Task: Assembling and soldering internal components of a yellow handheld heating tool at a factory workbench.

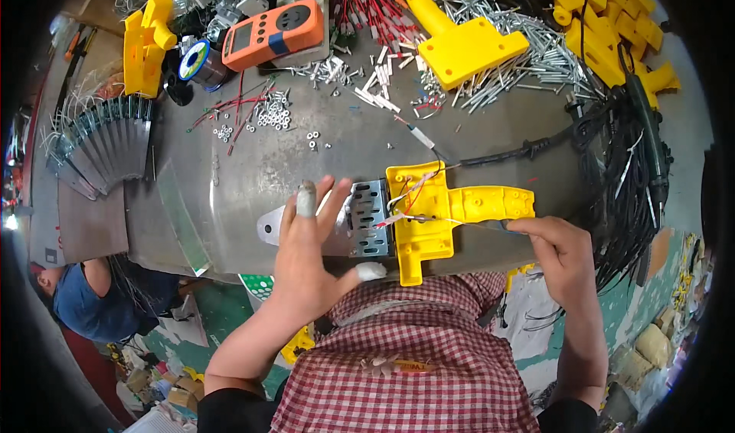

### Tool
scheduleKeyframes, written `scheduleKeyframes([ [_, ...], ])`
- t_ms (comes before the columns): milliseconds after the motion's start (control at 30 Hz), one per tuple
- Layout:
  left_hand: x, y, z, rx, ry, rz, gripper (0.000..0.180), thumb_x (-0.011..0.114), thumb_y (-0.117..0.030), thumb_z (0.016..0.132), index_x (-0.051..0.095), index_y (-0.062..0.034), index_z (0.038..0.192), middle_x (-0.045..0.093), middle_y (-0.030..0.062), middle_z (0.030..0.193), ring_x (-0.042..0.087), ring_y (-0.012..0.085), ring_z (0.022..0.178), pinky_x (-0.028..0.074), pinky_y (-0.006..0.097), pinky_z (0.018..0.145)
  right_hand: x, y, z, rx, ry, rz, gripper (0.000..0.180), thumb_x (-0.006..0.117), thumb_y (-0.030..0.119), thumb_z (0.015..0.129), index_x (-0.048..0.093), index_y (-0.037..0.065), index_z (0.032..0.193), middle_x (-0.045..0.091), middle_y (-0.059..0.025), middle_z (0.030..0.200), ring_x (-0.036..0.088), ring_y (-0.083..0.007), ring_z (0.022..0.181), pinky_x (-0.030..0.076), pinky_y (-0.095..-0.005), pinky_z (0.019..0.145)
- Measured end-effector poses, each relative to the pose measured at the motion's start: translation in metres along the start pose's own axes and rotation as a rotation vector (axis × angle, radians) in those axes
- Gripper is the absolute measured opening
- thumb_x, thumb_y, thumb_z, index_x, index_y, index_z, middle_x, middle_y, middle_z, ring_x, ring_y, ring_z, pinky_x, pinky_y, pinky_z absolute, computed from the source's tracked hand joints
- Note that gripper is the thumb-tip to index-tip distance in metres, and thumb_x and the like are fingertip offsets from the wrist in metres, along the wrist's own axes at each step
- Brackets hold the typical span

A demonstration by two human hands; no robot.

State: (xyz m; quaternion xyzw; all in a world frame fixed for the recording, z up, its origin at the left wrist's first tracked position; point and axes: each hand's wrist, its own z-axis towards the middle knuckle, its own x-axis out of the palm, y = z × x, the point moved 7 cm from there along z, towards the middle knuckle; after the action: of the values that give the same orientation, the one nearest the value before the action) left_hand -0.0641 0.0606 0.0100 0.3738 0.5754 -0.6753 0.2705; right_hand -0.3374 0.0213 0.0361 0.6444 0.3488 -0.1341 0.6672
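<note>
Fingers spread, my left hand point(310, 249) is over a flat metal blade point(269, 226) joined to a slotted metal guard point(370, 217); its thumb and one finger have white wraps. To the right of the guard lies an opened yellow plastic handle shell point(417, 249), hollow side up. Red and white wires point(413, 193) run inside it. My right hand point(565, 258) is closed around the end of a slim metal tool point(478, 224), whose exact kind I cannot make out. The tool reaches across the grip toward the wires, its tip hard to distinguish among them.
An orange meter point(273, 35), a solder spool point(203, 64), loose nuts point(274, 111) and screws point(528, 69) lie at the back. Another yellow shell point(471, 50) rests on the screws. Black cables point(612, 196) hang at the right; fanned metal blades point(107, 146) stand left. Another person point(111, 303) sits at lower left.
</note>
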Motion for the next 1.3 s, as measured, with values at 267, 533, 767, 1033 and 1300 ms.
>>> scheduleKeyframes([
  [267, 0.010, 0.006, 0.006, 0.009, 0.024, -0.097, 0.096, 0.079, -0.032, 0.066, 0.029, -0.0034, 0.143, 0.041, 0.0128, 0.141, 0.033, 0.0283, 0.135, 0.019, 0.046, 0.110, 0.031, 0.019, 0.016, -0.061, 0.071, 0.006, 0.026, 0.054, -0.003, 0.079, 0.068, 0.007, 0.098, 0.065, -0.0146, 0.082, 0.063, -0.0283, 0.068, 0.048, -0.0325, 0.060],
  [533, 0.007, 0.003, 0.007, 0.016, 0.021, -0.064, 0.096, 0.079, -0.029, 0.065, 0.029, 0.0000, 0.141, 0.043, 0.0120, 0.139, 0.038, 0.0291, 0.130, 0.021, 0.045, 0.109, 0.054, 0.028, 0.025, -0.082, 0.109, 0.041, 0.024, 0.054, -0.001, 0.079, 0.067, 0.005, 0.097, 0.065, -0.0134, 0.079, 0.063, -0.0280, 0.065, 0.048, -0.0347, 0.059],
  [767, 0.006, 0.004, 0.008, 0.038, -0.076, -0.168, 0.084, 0.079, -0.026, 0.065, 0.039, -0.0027, 0.135, 0.048, 0.0140, 0.133, 0.045, 0.0342, 0.124, 0.031, 0.046, 0.104, 0.073, 0.039, 0.023, -0.164, 0.042, -0.123, 0.020, 0.060, 0.004, 0.079, 0.065, 0.009, 0.098, 0.064, -0.0106, 0.074, 0.064, -0.0278, 0.065, 0.048, -0.0389, 0.058],
  [1033, 0.010, -0.063, 0.002, 0.601, 0.130, 0.223, 0.040, 0.072, -0.030, 0.067, 0.063, -0.0033, 0.096, 0.059, 0.0107, 0.112, 0.054, 0.0200, 0.083, 0.041, 0.030, 0.066, 0.077, 0.046, 0.023, -0.150, -0.031, -0.391, 0.012, 0.060, 0.012, 0.085, 0.051, 0.007, 0.091, 0.057, -0.0087, 0.058, 0.058, -0.0284, 0.051, 0.045, -0.0408, 0.051],
  [1300, 0.026, -0.064, 0.007, 0.424, 0.301, 0.329, 0.058, 0.072, -0.025, 0.062, 0.056, 0.0084, 0.107, 0.046, 0.0173, 0.123, 0.052, 0.0264, 0.089, 0.049, 0.034, 0.071, 0.068, 0.039, -0.014, -0.085, 0.037, -0.166, 0.060, 0.071, 0.026, 0.079, 0.047, -0.002, 0.125, 0.055, -0.0125, 0.085, 0.058, -0.0246, 0.079, 0.045, -0.0368, 0.068],
])
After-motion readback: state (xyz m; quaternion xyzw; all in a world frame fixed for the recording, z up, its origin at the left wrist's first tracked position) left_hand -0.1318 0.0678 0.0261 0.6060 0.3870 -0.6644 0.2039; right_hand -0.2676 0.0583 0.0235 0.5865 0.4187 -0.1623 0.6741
